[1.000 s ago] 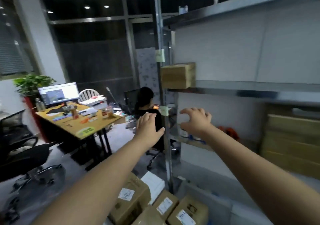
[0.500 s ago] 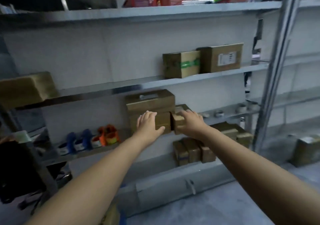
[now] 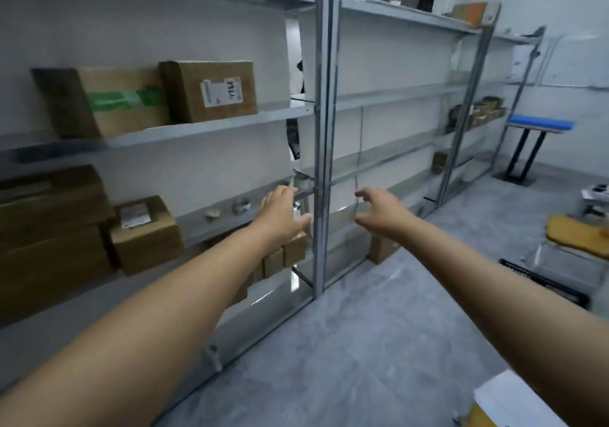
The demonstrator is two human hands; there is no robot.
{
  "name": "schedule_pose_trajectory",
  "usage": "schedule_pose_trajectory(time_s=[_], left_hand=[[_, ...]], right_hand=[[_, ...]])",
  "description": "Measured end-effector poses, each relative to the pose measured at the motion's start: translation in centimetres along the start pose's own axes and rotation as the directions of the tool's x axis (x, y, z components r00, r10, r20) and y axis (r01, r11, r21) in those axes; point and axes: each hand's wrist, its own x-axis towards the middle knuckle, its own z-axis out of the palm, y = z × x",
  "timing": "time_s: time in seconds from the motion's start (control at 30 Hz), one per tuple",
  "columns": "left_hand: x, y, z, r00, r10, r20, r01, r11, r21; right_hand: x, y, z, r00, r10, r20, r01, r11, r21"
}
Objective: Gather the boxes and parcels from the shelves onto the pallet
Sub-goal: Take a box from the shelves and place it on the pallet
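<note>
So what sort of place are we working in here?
Likely a small parcel storeroom: grey metal shelving racks along the wall, brown cardboard boxes with shipping labels on them, bare grey floor.

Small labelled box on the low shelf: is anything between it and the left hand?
Two small tape rolls sit on the shelf between the left hand and the small labelled box; nothing else shows.
</note>
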Motion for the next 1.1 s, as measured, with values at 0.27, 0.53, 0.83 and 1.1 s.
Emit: schedule_pose_trajectory(time_s=[0.27,0.53,0.83,1.1], left_hand=[[10.9,4.7,9.3,0.984,0.072,0.163,-0.051,0.990,-0.130],[25.3,3.3,17.1,0.967,0.098,0.236,-0.054,0.981,-0.184],[43.6,3.8,25.0,0.948,0.119,0.294,-0.037,0.962,-0.270],[53.1,6.6,30.7,0.920,0.191,0.343,-0.108,0.963,-0.247]], right_hand=[[7.5,11.8,-2.2,0.977,0.192,-0.089,-0.184,0.979,0.086],[18.9,20.2,-0.6,0.940,0.331,-0.082,-0.327,0.943,0.061],[33.1,27.6,-2.2,0.863,0.488,-0.133,-0.475,0.872,0.115],[40.0,35.3,-2.4,0.838,0.538,-0.090,-0.523,0.840,0.143]])
